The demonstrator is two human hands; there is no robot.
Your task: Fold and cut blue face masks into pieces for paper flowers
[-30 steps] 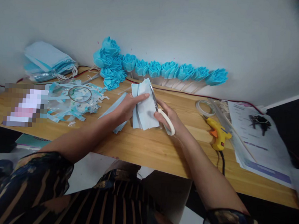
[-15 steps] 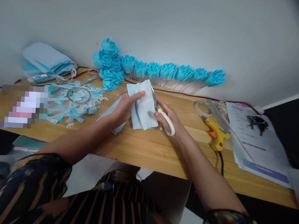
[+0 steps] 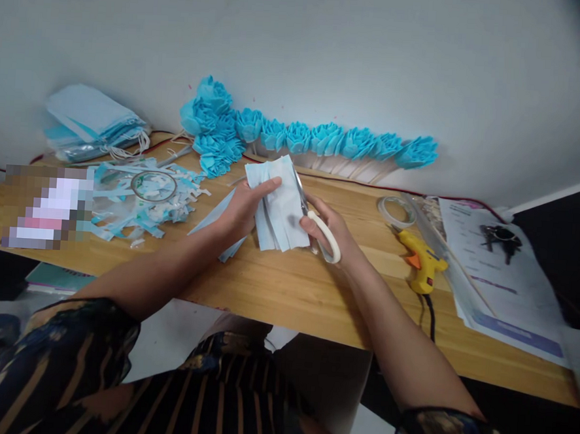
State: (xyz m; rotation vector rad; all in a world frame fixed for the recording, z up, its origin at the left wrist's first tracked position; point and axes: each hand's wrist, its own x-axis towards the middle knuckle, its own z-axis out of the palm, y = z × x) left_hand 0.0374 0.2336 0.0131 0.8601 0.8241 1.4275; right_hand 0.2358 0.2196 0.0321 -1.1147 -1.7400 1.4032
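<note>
Pale-blue rectangular fabric sheets: left hand pinches them; cutting seems unfinished.
White-handled metal scissors: right hand grips them.

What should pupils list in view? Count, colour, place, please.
sheets: at least two, pale blue, centre
scissors: one, white handles, centre
strips: several, pale blue, front centre
flowers: over seven, blue, back
scraps: many, blue and white, left
looped stack: one, pale blue, back left
rings: two, pale, left and right
glue gun: one, yellow, right
keys: one bunch, dark, right
papers: some, white, far right
table: one, brown, centre
wall: one, grey, behind
left hand: one, holding sheets
right hand: one, holding scissors
</note>
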